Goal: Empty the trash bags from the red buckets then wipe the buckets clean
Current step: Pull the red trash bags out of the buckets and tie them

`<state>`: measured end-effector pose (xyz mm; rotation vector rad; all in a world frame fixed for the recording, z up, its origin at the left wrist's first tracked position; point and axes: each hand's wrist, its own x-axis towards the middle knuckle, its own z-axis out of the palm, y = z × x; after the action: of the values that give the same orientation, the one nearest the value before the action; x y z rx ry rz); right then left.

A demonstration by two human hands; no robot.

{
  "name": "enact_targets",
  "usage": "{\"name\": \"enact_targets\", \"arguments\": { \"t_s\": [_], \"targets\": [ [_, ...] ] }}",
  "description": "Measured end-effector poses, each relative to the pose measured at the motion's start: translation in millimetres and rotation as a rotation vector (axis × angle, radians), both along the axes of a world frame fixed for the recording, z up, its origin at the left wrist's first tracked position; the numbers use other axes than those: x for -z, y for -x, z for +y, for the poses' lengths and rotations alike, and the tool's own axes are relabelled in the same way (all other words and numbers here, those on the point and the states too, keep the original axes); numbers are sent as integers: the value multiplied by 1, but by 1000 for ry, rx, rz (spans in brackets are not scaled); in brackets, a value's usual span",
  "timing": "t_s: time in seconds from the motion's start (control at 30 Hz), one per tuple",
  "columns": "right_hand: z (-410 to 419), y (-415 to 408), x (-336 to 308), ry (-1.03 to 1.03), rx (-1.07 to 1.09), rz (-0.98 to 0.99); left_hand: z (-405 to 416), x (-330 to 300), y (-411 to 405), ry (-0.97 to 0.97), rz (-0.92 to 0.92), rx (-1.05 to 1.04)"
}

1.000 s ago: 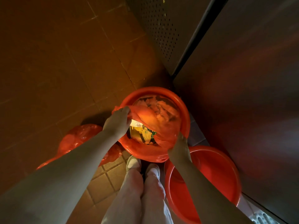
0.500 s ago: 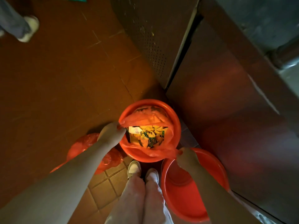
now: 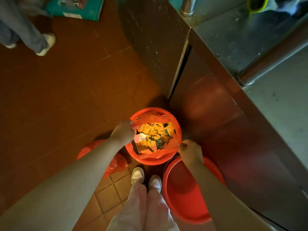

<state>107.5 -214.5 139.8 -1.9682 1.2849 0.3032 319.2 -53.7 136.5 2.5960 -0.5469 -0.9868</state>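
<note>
At the 6 o'clock edge of the view, the person's legs end in two white shoes (image 3: pixel 146 178) on the tiled floor (image 3: pixel 66 90). At 5 o'clock, just beside the shoes, an empty red bucket (image 3: pixel 188 204) stands upright against the stainless steel cabinet (image 3: pixel 233 124). At 7 o'clock, a filled red trash bag (image 3: pixel 116 162) lies on the floor, partly hidden by the left forearm.

At the centre, a second red bucket (image 3: pixel 150 161) stands upright, touching the cabinet corner. It contains a red bag liner (image 3: pixel 168 147) open at the top, holding yellow and green packaging scraps (image 3: pixel 156 135). The left hand (image 3: pixel 123 133) grips the liner edge at the bucket's 9 o'clock side, fingers curled round the plastic. The right hand (image 3: pixel 190 151) pinches the liner edge at the bucket's 4 o'clock side.

At 11 o'clock, well apart, a second person's legs and white shoes (image 3: pixel 45 45) stand on the floor. A teal box (image 3: pixel 75 7) lies near them at the top edge.
</note>
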Motion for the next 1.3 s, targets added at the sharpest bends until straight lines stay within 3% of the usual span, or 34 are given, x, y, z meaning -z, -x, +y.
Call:
{"name": "enact_targets", "arguments": {
  "t_s": [0.33,0.53,0.73,1.03,1.3],
  "targets": [
    [-28,-17,-39,54,205,-161,12,-38,-8,63,-200,-25],
    [-33,-33,-47,3,221,-290,7,-51,-22,216,-53,-213],
    [-36,-44,-54,-20,181,-361,11,-60,-16,651,308,-529],
    [-39,-42,-60,-137,103,-329,8,-57,15,939,561,-455],
    [-34,-20,-62,-173,13,-291,-31,-49,42,864,520,-327]
  ]
}}
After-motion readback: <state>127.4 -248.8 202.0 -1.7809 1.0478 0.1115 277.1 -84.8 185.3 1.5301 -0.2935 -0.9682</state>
